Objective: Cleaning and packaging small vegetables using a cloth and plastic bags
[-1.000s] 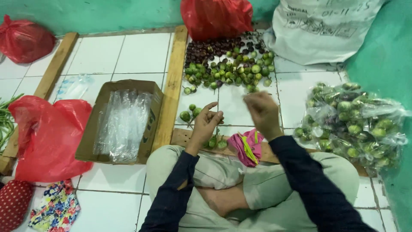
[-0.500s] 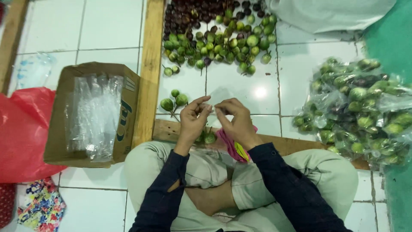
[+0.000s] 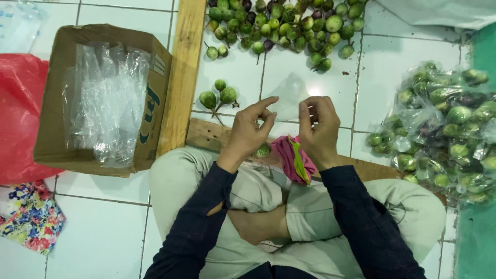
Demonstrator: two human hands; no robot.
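Observation:
My left hand [image 3: 251, 129] and my right hand [image 3: 316, 125] are raised side by side over my lap, each pinching an edge of a thin clear plastic bag [image 3: 289, 95] held between them. Just below the hands lie a bundle of pink and green rubber bands [image 3: 293, 157] and one small green eggplant [image 3: 263, 150] on a wooden board [image 3: 206, 135]. Three small round green eggplants [image 3: 218, 96] sit on the white tile just ahead of my left hand.
A heap of green and purple eggplants [image 3: 283, 26] lies at the top. Filled clear bags of eggplants [image 3: 445, 132] are piled at the right. A cardboard box [image 3: 57, 139] holding clear bags stands at the left, beside a red plastic bag [image 3: 20, 119] and flowered cloth [image 3: 31, 217].
My hands have come together from apart and now hold a clear bag between them. The view has moved closer and lower toward my lap.

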